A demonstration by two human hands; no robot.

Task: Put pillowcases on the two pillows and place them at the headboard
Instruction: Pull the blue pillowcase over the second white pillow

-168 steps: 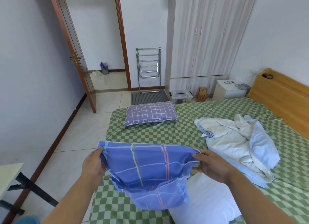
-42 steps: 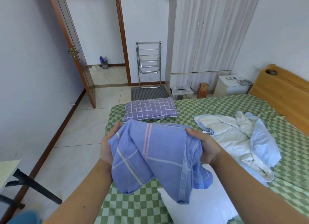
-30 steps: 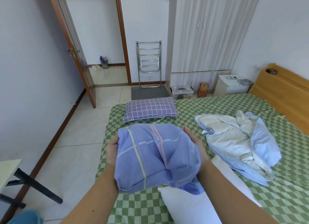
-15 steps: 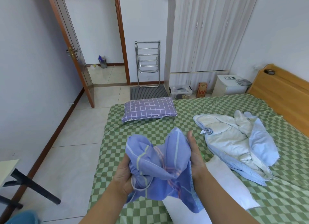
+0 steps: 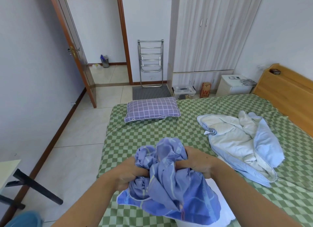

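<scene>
Low in the frame's centre, both forearms reach forward, the left hand [image 5: 130, 175] and right hand [image 5: 198, 164] clenching fistfuls of the bunched blue pillowcase [image 5: 169, 184] above the bare white pillow [image 5: 218, 203]. Farther up, a purple-cased pillow [image 5: 152, 109] lies at the bed's [image 5: 144, 137] far edge, with the headboard [image 5: 288, 86] at upper right.

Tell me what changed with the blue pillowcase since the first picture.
The blue pillowcase, then held spread flat, is now bunched up in the left hand and right hand, lower over the white pillow. The purple pillow and quilt stayed put.
</scene>
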